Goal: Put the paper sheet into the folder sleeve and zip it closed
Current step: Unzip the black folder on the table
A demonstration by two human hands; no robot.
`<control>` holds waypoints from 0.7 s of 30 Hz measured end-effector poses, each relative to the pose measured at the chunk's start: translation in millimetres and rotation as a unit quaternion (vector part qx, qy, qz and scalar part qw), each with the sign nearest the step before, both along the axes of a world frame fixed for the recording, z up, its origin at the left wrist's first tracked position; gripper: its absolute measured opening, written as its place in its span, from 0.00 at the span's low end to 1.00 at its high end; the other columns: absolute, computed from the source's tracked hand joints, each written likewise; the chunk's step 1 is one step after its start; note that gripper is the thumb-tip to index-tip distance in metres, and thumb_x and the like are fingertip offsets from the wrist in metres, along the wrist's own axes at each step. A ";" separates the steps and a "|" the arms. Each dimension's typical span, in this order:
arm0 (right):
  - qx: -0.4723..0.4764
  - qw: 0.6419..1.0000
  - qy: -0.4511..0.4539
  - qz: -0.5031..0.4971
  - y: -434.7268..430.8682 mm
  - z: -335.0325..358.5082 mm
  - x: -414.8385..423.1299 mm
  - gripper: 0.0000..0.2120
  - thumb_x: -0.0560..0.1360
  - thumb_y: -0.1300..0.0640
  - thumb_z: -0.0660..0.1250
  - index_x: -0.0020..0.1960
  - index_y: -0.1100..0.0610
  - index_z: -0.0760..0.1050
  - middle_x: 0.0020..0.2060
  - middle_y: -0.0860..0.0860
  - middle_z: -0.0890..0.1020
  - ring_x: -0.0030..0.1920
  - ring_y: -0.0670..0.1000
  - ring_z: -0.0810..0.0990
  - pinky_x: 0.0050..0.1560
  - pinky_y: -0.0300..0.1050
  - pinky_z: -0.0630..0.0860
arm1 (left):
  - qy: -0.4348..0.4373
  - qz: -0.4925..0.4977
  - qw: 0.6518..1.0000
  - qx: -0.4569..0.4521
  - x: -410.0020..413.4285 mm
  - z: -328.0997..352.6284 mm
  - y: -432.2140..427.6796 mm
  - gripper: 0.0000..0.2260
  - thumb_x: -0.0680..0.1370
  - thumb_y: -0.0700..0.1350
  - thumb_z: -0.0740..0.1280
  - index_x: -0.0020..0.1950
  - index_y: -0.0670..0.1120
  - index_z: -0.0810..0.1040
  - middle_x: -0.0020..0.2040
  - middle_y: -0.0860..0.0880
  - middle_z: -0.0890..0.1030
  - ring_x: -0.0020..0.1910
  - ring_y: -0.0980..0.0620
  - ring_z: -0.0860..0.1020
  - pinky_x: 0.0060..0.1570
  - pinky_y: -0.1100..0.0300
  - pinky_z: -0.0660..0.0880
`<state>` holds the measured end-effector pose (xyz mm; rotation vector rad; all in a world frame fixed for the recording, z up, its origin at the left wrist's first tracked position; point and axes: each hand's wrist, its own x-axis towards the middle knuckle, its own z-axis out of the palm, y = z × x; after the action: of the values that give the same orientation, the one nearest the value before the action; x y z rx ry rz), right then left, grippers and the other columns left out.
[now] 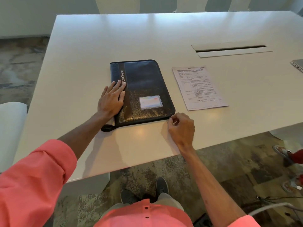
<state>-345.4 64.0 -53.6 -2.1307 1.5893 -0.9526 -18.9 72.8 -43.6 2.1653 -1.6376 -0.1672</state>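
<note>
A dark leather zip folder (pixel 144 89) marked "PortFolio" lies closed and flat on the white table (pixel 91 51). My left hand (pixel 111 99) rests flat on the folder's left spine side, fingers spread. My right hand (pixel 180 126) is at the folder's near right corner, thumb and fingertips pinched at the zipper edge; the zip pull itself is too small to make out. A printed paper sheet (pixel 199 87) lies flat on the table just right of the folder, untouched.
A cable slot (pixel 231 48) is set into the table behind the paper. A laptop corner (pixel 297 64) shows at the right edge. A black strap loop (pixel 107 128) sticks out at the folder's near left corner. Another person's sandalled feet (pixel 285 154) stand at right.
</note>
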 end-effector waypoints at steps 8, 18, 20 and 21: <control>-0.032 0.997 0.068 0.027 28.6 -2.3 34.9 0.03 0.80 0.53 0.72 0.48 0.51 0.82 0.44 0.46 0.83 0.46 0.48 0.80 0.51 0.46 0.75 | 0.022 0.000 1.000 0.014 -0.5 1.8 1.5 0.24 0.91 0.53 0.50 0.89 0.56 0.57 0.89 0.52 0.56 0.89 0.50 0.50 0.88 0.44 0.49; -0.044 0.990 0.099 0.090 59.6 -2.1 77.2 0.04 0.80 0.52 0.72 0.52 0.52 0.84 0.45 0.47 0.84 0.47 0.49 0.81 0.50 0.51 0.79 | 0.043 0.002 0.999 0.015 1.6 -3.1 -0.3 0.25 0.91 0.55 0.49 0.89 0.56 0.56 0.90 0.53 0.54 0.89 0.50 0.49 0.88 0.43 0.48; -0.043 0.989 0.096 0.101 67.6 -2.0 89.3 0.05 0.80 0.52 0.71 0.52 0.51 0.84 0.45 0.46 0.84 0.46 0.49 0.81 0.50 0.51 0.78 | 0.049 0.001 0.999 0.015 2.5 -3.5 -0.4 0.25 0.91 0.56 0.49 0.89 0.56 0.57 0.90 0.53 0.55 0.89 0.51 0.49 0.88 0.43 0.48; -0.044 0.989 0.095 0.106 71.7 -2.2 95.5 0.05 0.81 0.52 0.71 0.52 0.51 0.84 0.45 0.46 0.84 0.47 0.48 0.80 0.50 0.50 0.78 | 0.050 0.000 0.999 0.014 2.9 -3.4 -0.7 0.25 0.91 0.56 0.49 0.89 0.56 0.57 0.90 0.53 0.55 0.89 0.51 0.49 0.88 0.44 0.48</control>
<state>-250.0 135.7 -55.8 -2.4564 1.3859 -0.7838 -15.9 72.1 -46.9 2.1424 -1.5877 -0.2952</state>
